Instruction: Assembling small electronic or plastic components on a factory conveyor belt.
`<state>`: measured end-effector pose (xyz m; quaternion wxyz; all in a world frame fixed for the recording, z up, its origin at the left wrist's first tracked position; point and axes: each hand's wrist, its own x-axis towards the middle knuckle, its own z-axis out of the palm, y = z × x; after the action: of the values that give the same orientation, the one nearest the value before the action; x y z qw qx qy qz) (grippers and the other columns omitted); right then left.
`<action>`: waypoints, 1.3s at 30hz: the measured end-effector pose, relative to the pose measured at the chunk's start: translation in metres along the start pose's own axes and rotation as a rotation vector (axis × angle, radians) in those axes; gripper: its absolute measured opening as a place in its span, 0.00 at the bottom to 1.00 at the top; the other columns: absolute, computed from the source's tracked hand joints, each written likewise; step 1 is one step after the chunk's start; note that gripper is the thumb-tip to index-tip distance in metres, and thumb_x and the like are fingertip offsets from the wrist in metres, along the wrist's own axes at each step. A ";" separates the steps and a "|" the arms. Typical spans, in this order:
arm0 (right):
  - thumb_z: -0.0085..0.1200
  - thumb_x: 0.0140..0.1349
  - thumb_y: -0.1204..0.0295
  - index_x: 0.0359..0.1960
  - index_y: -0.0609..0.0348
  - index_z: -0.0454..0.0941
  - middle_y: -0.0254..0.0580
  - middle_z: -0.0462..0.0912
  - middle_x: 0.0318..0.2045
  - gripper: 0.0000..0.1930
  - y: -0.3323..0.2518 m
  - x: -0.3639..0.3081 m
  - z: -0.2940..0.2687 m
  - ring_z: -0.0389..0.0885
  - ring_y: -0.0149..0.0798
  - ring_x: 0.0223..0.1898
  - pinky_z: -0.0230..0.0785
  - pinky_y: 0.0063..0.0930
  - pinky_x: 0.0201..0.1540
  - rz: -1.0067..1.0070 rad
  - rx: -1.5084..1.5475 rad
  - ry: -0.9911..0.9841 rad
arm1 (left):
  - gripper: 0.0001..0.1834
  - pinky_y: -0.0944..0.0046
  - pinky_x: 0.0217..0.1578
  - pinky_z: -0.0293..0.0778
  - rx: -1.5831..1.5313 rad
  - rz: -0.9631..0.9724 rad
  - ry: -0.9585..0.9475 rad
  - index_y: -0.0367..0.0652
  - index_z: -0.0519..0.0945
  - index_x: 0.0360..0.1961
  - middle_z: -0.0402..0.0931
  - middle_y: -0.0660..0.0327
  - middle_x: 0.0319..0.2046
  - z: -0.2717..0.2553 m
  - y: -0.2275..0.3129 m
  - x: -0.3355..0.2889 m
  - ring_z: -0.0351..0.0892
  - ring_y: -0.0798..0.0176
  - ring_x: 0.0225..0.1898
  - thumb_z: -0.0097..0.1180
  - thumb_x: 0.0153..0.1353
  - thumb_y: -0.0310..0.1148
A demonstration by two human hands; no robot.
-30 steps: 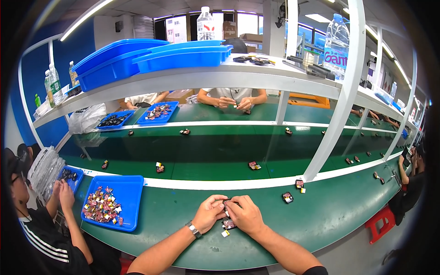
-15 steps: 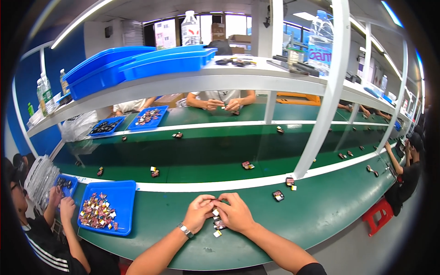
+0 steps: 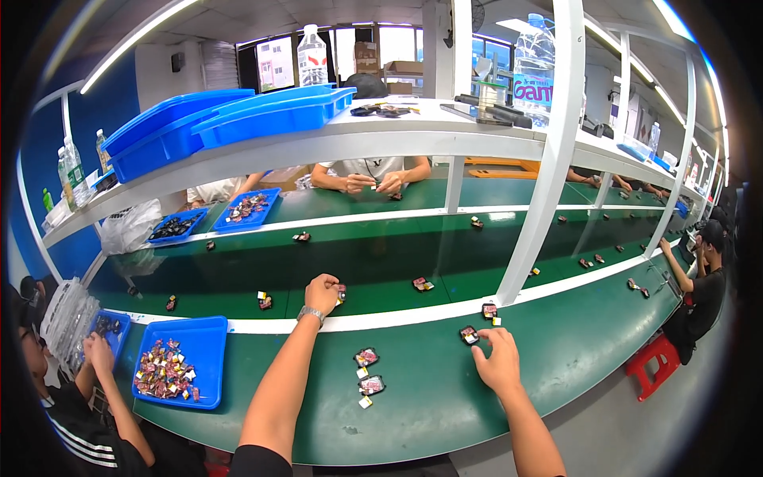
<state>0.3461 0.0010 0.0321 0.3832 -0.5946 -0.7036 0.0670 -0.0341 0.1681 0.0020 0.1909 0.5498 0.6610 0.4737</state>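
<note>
Stretched out over the green belt, my left hand (image 3: 322,295) has its fingers closed about a small black-framed electronic part (image 3: 342,294), which they partly hide. My right hand (image 3: 499,359) is over the near green bench, fingers apart, its tips beside another black-framed part (image 3: 470,335) with a reddish-brown inside. Just beyond that lies a similar part (image 3: 489,311) with a white-and-yellow tab. Between my forearms two more such parts lie in a column, the upper framed part (image 3: 366,357) and the lower framed part (image 3: 371,385), with small white tabs by them.
A blue tray (image 3: 214,358) of reddish-brown pieces stands at left, beside a co-worker's hands (image 3: 98,354). A white post (image 3: 543,167) rises right of centre, carrying a shelf (image 3: 373,143) with blue trays and bottles. Another person's hands (image 3: 373,184) work across the belt.
My hands have separated: the left has reached forward to the belt with a part, the right has moved right to a framed part. The two parts beneath them are uncovered.
</note>
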 end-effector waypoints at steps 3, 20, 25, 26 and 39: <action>0.62 0.51 0.75 0.44 0.58 0.77 0.45 0.77 0.41 0.17 -0.002 -0.009 0.007 0.75 0.49 0.45 0.69 0.39 0.50 -0.007 0.000 0.014 | 0.11 0.54 0.46 0.76 0.270 0.035 -0.066 0.39 0.84 0.39 0.83 0.53 0.32 -0.003 -0.016 0.007 0.82 0.50 0.39 0.58 0.55 0.30; 0.59 0.59 0.67 0.54 0.60 0.75 0.47 0.76 0.51 0.22 -0.106 0.055 0.116 0.74 0.46 0.53 0.68 0.37 0.57 -0.285 0.268 -0.544 | 0.11 0.52 0.45 0.73 0.327 0.228 0.113 0.38 0.79 0.37 0.76 0.50 0.37 -0.071 0.001 -0.103 0.76 0.46 0.43 0.58 0.56 0.33; 0.59 0.57 0.70 0.47 0.61 0.79 0.44 0.80 0.41 0.16 -0.096 0.048 0.125 0.79 0.42 0.39 0.73 0.35 0.46 -0.196 0.321 -0.413 | 0.30 0.48 0.49 0.70 0.680 -0.192 0.311 0.34 0.77 0.40 0.72 0.49 0.43 -0.111 -0.032 -0.046 0.72 0.46 0.49 0.66 0.51 0.54; 0.60 0.57 0.70 0.46 0.61 0.79 0.44 0.80 0.40 0.16 -0.099 0.049 0.124 0.79 0.41 0.38 0.73 0.35 0.46 -0.175 0.347 -0.402 | 0.30 0.48 0.49 0.70 0.680 -0.193 0.320 0.34 0.77 0.40 0.72 0.49 0.43 -0.111 -0.038 -0.043 0.72 0.46 0.49 0.66 0.51 0.54; 0.61 0.56 0.76 0.46 0.57 0.80 0.42 0.79 0.45 0.15 -0.114 0.047 0.098 0.78 0.42 0.46 0.72 0.33 0.49 -0.468 0.451 -0.135 | 0.20 0.65 0.35 0.76 0.104 0.274 -0.240 0.36 0.82 0.44 0.79 0.57 0.33 -0.091 0.021 -0.098 0.79 0.64 0.31 0.67 0.48 0.32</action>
<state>0.1962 0.0458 0.0485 0.4626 -0.3116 -0.8123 0.1703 -0.0612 0.0397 0.0373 0.1735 0.6963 0.5762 0.3912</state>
